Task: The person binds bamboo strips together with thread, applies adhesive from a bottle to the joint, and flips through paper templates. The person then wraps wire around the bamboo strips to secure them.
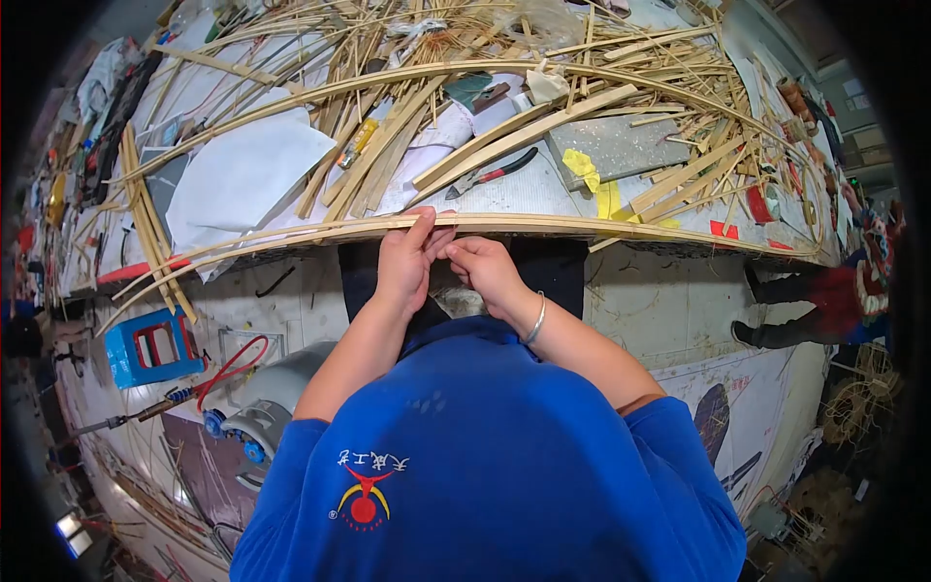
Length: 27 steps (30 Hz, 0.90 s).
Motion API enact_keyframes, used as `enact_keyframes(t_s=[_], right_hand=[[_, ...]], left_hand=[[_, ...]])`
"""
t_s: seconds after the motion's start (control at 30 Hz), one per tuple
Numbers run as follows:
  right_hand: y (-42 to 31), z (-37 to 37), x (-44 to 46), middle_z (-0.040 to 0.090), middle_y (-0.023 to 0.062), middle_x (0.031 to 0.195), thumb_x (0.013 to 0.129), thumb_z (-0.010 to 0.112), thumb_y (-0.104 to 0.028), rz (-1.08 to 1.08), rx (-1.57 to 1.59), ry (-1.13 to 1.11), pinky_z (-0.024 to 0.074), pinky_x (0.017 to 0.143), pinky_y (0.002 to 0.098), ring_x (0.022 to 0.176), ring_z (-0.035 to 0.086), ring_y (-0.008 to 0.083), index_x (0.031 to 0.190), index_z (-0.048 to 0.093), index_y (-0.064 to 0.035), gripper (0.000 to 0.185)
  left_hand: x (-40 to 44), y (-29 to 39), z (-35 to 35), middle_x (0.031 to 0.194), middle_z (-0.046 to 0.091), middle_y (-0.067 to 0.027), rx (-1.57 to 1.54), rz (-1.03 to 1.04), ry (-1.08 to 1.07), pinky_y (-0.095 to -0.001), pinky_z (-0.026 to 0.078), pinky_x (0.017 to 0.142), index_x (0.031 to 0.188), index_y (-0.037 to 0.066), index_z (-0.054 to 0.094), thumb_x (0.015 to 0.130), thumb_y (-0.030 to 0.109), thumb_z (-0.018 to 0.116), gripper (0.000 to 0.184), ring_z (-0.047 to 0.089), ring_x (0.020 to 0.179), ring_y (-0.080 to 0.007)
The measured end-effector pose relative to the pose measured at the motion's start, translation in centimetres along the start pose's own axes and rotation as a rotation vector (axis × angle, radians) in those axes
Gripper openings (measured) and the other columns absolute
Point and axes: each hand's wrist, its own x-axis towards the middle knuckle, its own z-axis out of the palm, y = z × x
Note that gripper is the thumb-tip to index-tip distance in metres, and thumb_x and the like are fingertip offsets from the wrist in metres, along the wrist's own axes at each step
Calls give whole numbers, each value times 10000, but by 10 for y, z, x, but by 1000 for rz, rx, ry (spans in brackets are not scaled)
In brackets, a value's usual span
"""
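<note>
Long pale bamboo strips (543,224) lie bundled along the table's front edge, their left ends fanning apart past the edge. My left hand (405,260) grips this bundle from the near side, with a finger laid over the top. Close beside it, my right hand (485,276) is closed in a pinch just below the strips, its fingertips near those of the left. Whatever is between the right fingertips is too small to make out. Beyond the bundle are pliers (493,175) with red and black handles and a yellow-handled cutter (359,143).
A white paper sheet (247,170), a grey slab (621,145) and heaped bamboo strips (388,145) cover the table. On the floor at left stand a blue stool (155,347) and a grey gas cylinder (276,403) with a red hose. Another person's legs (800,306) show at right.
</note>
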Motion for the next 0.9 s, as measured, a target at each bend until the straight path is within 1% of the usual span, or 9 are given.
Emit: enact_keyframes(t_s=[0.07,0.1,0.3,0.33,0.4,0.43,0.53,0.73,0.9], right_hand=[[-3,0,8,454,-46,612,897,528,-133,1,-18,19,290,488,196,540,366,52,890,644,-28,156],[-8,-3,12,523,-13,649,876,548,-97,-21,-33,-1,337,511,208,583,427,62,882,643,0,136],[-18,4,10,607,23,746,828,597,-103,23,-73,118,387,505,238,576,467,78,916,645,-58,110],[-16,3,11,611,31,750,830,595,-112,-68,-13,84,397,515,248,593,487,88,923,640,-48,122],[-28,11,1,611,35,750,827,596,-124,-65,26,170,398,521,253,608,507,103,930,627,-26,146],[-33,11,-5,555,18,649,819,600,-95,-66,84,160,346,428,229,526,476,83,904,610,-44,100],[-26,6,3,515,16,578,831,570,-105,-25,57,163,314,369,232,422,426,91,878,600,-57,74],[-22,4,0,533,20,565,855,548,-109,-108,-30,159,358,371,245,417,464,95,824,611,-36,101],[-14,2,4,554,27,602,860,540,-111,-122,-40,117,387,396,253,450,499,104,878,619,-38,109]], left_hand=[[-3,4,-2,980,625,-82,57,-17,5,-279,467,792,1046,49,548,888,197,580,219,595,878,-151],[-5,8,-1,992,627,-62,97,-38,14,-257,460,772,1055,65,561,881,204,591,225,584,880,-130],[-13,13,-1,984,610,22,79,-137,50,-202,406,710,1086,109,573,873,232,607,249,551,868,-82],[-8,12,-9,980,609,15,75,-155,-5,-203,407,707,1082,110,570,879,226,601,236,556,893,-94],[-14,16,2,963,609,-49,14,-164,11,-225,449,686,1073,62,540,892,176,577,217,574,857,-122],[-13,21,-8,953,610,-69,-8,-261,-101,-234,469,716,1083,58,532,893,174,575,227,585,860,-140],[-16,24,3,972,629,-85,30,-256,-26,-240,505,762,1089,51,525,895,174,572,234,615,869,-163],[-13,24,-2,942,631,-122,52,-283,-32,-253,535,772,1066,27,521,883,148,584,228,627,873,-189],[-10,19,-6,943,625,-128,-52,-296,-61,-255,546,761,1035,18,521,882,126,578,195,628,869,-193]])
